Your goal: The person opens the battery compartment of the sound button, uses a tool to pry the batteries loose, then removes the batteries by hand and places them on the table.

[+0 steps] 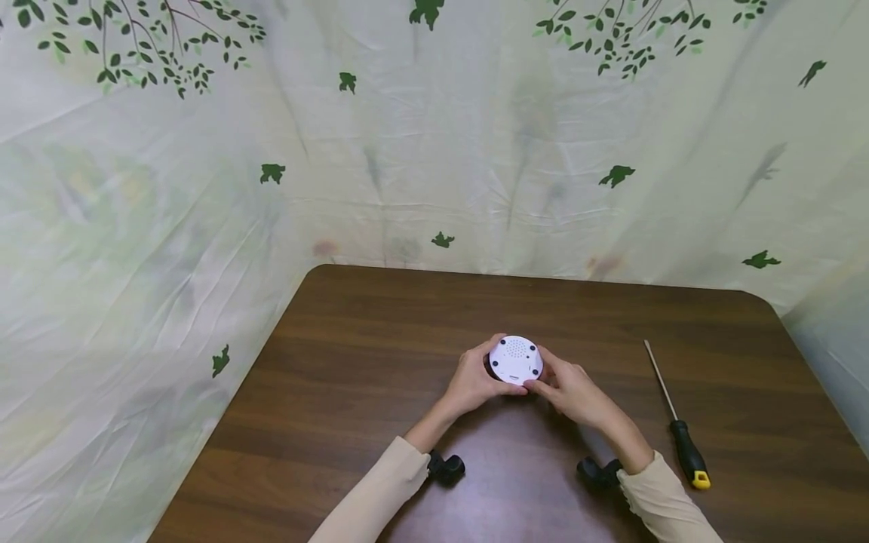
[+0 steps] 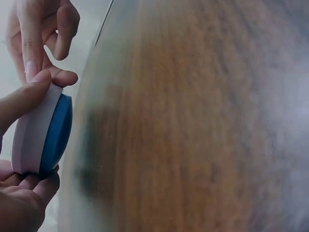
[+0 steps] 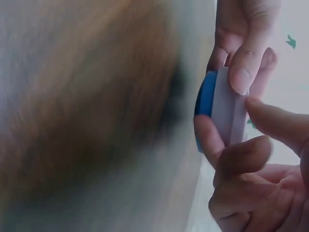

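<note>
Both hands hold a round white-and-blue device (image 1: 516, 360) above the table. Its white face, with a patch of small holes and several dark round spots near the rim, is turned up toward the head camera. Seen edge-on in the left wrist view, the device (image 2: 36, 130) has a domed blue side facing the table. My left hand (image 1: 471, 381) grips its left edge, thumb on the near rim and fingers beneath. My right hand (image 1: 573, 388) holds the right edge between thumb and fingers. In the right wrist view, a right fingertip lies along the blue part (image 3: 205, 96).
On the right of the brown wooden table (image 1: 339, 392) lies a screwdriver (image 1: 687, 449) with a black-and-yellow handle, its shaft pointing away. A pale cloth (image 1: 407, 151) printed with leaves and birds hangs behind the table. Black wrist cameras (image 1: 446, 469) stick out below both wrists.
</note>
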A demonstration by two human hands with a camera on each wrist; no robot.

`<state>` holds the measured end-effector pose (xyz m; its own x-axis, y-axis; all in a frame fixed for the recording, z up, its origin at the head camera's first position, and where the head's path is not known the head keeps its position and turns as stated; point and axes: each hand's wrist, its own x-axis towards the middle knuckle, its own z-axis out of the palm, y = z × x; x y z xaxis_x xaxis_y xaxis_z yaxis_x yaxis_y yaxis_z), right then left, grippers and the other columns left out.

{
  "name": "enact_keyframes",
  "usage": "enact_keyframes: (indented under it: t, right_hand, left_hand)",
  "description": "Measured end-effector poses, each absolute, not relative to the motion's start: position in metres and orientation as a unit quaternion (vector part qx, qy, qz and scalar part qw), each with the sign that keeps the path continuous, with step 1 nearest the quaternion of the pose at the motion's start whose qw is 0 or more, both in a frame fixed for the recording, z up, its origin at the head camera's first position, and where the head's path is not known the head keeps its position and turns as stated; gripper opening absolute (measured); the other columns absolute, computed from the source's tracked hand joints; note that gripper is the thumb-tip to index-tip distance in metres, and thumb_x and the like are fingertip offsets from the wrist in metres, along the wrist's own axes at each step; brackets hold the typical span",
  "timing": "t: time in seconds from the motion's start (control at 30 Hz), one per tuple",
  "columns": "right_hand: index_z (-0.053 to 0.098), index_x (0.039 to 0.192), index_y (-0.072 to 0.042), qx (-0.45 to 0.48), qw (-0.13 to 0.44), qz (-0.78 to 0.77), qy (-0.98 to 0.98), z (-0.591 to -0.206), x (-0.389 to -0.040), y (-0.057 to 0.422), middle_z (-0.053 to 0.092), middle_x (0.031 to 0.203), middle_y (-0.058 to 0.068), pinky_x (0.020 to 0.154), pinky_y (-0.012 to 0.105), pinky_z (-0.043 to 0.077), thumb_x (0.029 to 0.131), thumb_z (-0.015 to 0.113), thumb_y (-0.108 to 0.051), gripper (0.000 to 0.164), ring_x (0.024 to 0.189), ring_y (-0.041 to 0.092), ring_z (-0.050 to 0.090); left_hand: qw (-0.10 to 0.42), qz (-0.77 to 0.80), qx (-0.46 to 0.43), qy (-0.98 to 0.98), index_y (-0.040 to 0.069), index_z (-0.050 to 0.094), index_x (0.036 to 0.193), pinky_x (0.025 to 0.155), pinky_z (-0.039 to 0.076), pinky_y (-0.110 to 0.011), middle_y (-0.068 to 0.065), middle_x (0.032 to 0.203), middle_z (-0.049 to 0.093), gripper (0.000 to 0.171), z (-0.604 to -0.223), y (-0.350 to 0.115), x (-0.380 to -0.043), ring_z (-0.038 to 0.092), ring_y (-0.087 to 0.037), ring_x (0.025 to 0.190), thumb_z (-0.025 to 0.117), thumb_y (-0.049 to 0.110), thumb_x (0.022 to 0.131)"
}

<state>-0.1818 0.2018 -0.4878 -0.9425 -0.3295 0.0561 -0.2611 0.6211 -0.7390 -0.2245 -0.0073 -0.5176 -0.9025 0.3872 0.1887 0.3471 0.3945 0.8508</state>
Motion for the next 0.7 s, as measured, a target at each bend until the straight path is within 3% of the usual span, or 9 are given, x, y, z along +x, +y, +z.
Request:
enact_keyframes:
  t: [0.1,0.23,0.47,0.7]
  right_hand:
    - [0.059,0.131,0.004,-0.168,-0.018,-0.316,0.934,-0.488,-0.182,0.199,0.071,0.095,0.013,0.066,0.039,0.057,0.094,0.077,-0.022,0.049,0.079,0.024,0.067]
    - [0.070,0.126,0.000,-0.193,-0.103,-0.217,0.951,-0.489,-0.184,0.193,0.068,0.125,0.018,0.085,0.052,0.058,0.087,0.084,-0.026,0.050,0.116,0.035,0.063]
    - [0.081,0.103,-0.011,-0.268,-0.208,-0.141,0.930,-0.495,-0.190,0.188,0.075,0.117,0.012,0.070,0.042,0.061,0.079,0.090,-0.026,0.030,0.105,0.027,0.069]
    - [0.080,0.098,-0.011,-0.302,-0.229,-0.113,0.919,-0.495,-0.193,0.187,0.077,0.107,0.011,0.064,0.039,0.059,0.080,0.089,-0.025,0.024,0.094,0.026,0.069]
  left_hand:
    - [0.024,0.512,0.212,0.832,0.001,0.057,0.145,0.102,0.052,-0.033,-0.014,0.135,0.069,0.093,-0.521,-0.007,-0.228,0.066,-0.022,0.120,0.100,0.020,0.065]
    - [0.028,0.502,0.211,0.838,0.004,0.059,0.144,0.095,0.052,-0.025,-0.012,0.131,0.072,0.091,-0.524,-0.007,-0.232,0.067,-0.018,0.115,0.100,0.020,0.064]
    - [0.035,0.499,0.216,0.839,0.003,0.058,0.145,0.091,0.052,-0.023,-0.015,0.128,0.073,0.091,-0.527,-0.008,-0.238,0.070,-0.018,0.109,0.099,0.016,0.065]
    - [0.031,0.460,0.218,0.860,0.007,0.061,0.143,0.093,0.050,-0.028,-0.013,0.123,0.075,0.091,-0.523,-0.008,-0.240,0.071,-0.018,0.107,0.101,0.023,0.063]
